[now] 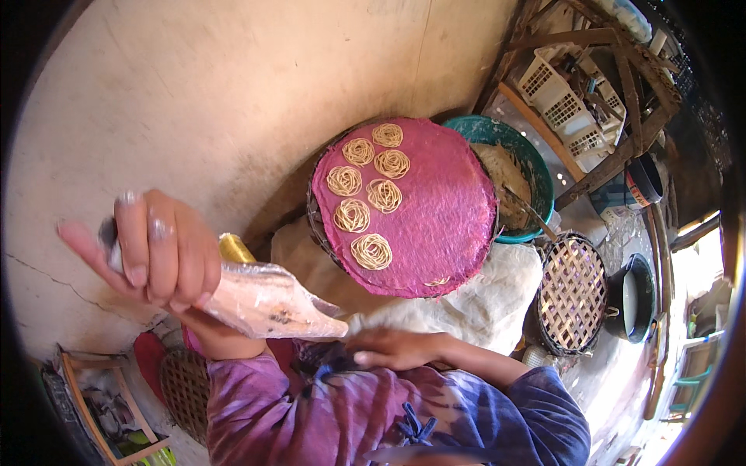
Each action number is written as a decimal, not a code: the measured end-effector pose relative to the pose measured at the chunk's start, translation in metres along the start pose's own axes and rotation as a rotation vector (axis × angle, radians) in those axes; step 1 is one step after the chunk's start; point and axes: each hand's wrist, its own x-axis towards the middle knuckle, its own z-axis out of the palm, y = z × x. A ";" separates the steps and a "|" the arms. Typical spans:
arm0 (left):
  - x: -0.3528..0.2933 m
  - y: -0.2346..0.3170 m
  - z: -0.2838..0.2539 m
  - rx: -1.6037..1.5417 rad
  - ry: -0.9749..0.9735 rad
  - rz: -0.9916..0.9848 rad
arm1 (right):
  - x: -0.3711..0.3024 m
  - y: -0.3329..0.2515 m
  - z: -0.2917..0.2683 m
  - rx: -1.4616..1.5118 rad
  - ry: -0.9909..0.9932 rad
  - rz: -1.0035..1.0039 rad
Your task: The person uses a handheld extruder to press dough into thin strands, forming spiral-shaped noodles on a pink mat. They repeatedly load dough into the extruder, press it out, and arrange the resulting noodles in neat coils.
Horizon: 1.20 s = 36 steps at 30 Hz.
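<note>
My left hand (167,252) is raised at the left, its fingers wrapped round the upper part of a clear plastic bag (268,301) smeared inside with a pale paste. The bag slants down to the right, its lower end close to my right hand (396,349). That hand lies low in front of my body with its fingers stretched out; whether it touches the bag, I cannot tell. Beyond both hands is a round board covered in pink cloth (435,210). Several pale coils of thin strands (371,252) lie on its left part, and a small piece of strand (437,281) near its front edge.
A teal basin (544,175) with pale dough and a stick stands behind the board at right. Nearer are a woven basket (575,291) and a dark tub (639,299). White crates (556,105) sit by a wooden frame. A wall (233,85) bounds the left.
</note>
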 end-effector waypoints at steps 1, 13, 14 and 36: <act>0.009 0.000 -0.003 -0.006 0.002 0.004 | 0.016 -0.007 0.003 0.084 -0.157 -0.025; 0.081 -0.153 -0.064 -0.200 1.006 -0.035 | -0.080 -0.023 -0.114 0.720 0.615 0.017; 0.088 -0.167 -0.067 -0.206 1.086 -0.082 | -0.083 -0.026 -0.122 0.749 0.619 0.080; -0.002 -0.233 0.042 1.060 -0.340 -0.025 | -0.127 -0.062 -0.125 -0.636 0.795 0.189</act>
